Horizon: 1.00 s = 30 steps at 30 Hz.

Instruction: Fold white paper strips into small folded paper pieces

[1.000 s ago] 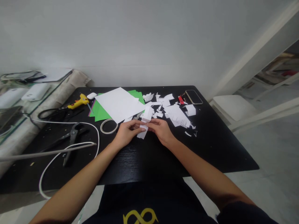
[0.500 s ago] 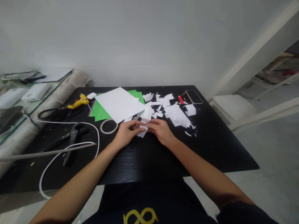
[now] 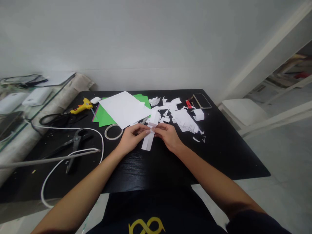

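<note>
Between my two hands is a long white folded paper strip (image 3: 147, 142), creased across its middle and tilted away from me. My left hand (image 3: 133, 136) pinches its left edge between thumb and fingers. On the opposite edge, my right hand (image 3: 167, 136) pinches it at about the same height. The strip's near end sticks out below my thumbs, and its far part reaches over the paper scraps (image 3: 165, 117). Some of my fingertips are hidden behind the paper.
On the black table (image 3: 190, 162) are white sheets (image 3: 124, 109) over green paper (image 3: 106, 118), a tape roll (image 3: 113, 132), a yellow glue gun (image 3: 83, 106), dark pliers (image 3: 76, 143) and a white cable (image 3: 102, 146). A phone (image 3: 202, 101) and red lighter (image 3: 188, 104) lie at the back right.
The near part of the paper strip has opened out and now extends further toward me, flatter than before. My hands stay at almost the same place, still pinching it.
</note>
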Each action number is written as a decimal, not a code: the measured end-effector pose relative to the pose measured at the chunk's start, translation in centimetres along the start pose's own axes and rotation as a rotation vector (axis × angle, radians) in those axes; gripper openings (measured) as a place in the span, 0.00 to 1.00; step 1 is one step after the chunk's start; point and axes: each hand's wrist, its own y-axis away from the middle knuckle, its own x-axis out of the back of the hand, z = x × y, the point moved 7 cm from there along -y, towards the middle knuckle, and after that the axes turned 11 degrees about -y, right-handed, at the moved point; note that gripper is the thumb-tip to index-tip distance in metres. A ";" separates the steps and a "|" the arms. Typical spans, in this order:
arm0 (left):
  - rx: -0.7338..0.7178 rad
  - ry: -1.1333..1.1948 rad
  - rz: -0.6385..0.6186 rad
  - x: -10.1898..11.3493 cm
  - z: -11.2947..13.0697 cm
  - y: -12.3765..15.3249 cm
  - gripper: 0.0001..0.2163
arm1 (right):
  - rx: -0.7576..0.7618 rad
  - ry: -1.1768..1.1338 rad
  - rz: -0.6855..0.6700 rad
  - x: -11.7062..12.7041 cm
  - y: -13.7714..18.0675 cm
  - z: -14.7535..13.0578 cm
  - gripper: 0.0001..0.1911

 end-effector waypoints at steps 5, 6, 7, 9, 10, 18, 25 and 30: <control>0.008 0.081 0.017 0.0 -0.2 -0.1 0.09 | 0.048 0.026 0.015 0.0 0.1 -0.4 0.15; 0.011 0.098 0.022 0.0 -0.3 -0.2 0.10 | 0.054 0.031 0.017 0.0 0.1 -0.4 0.15; 0.015 0.113 0.026 0.0 -0.5 -0.2 0.10 | 0.060 0.036 0.019 0.0 0.1 -0.4 0.15; 0.027 0.138 0.032 -0.1 -0.6 -0.3 0.10 | 0.071 0.045 0.021 0.0 0.1 -0.5 0.16; 0.035 0.148 0.033 -0.1 -0.7 -0.3 0.10 | 0.078 0.049 0.021 -0.1 0.1 -0.5 0.16; 0.147 0.226 -0.014 -0.3 -1.0 -0.2 0.08 | 0.089 0.054 -0.006 -0.3 0.2 -0.6 0.15; 0.299 0.480 -0.175 -1.6 -1.1 0.3 0.12 | 0.099 0.032 -0.052 -0.5 0.2 -0.6 0.13; 0.344 0.617 -0.239 -2.1 -1.1 0.4 0.12 | 0.112 0.010 -0.085 -0.8 0.2 -0.7 0.14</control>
